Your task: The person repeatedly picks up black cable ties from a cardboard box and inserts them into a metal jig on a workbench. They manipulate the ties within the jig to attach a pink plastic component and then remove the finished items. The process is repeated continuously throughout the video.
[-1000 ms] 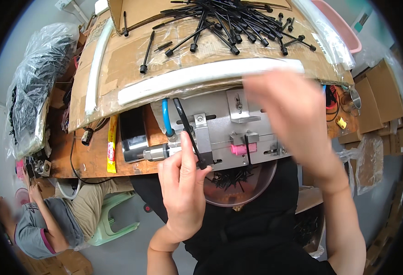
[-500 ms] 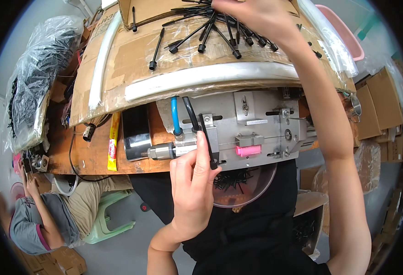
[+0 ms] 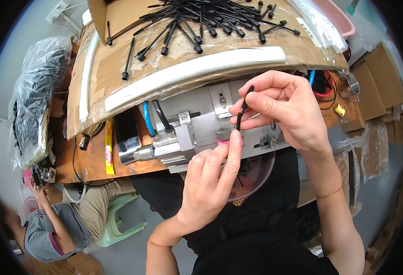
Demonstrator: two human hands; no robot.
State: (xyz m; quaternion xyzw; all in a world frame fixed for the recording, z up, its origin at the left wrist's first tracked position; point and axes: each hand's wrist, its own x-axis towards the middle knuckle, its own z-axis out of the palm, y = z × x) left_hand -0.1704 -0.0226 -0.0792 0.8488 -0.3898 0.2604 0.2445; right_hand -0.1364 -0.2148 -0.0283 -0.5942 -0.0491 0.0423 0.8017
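The right hand (image 3: 278, 106) pinches a slim black piece (image 3: 239, 121) between thumb and fingertips, its other fingers loosely bent; the left hand (image 3: 209, 184) closes index finger and thumb on the piece's near end, its remaining fingers curled; whether it is one part or two end to end, I cannot tell; the piece slants above the metal fixture (image 3: 187, 138); black rods (image 3: 197, 20) lie heaped on cardboard (image 3: 115, 73) at the far side.
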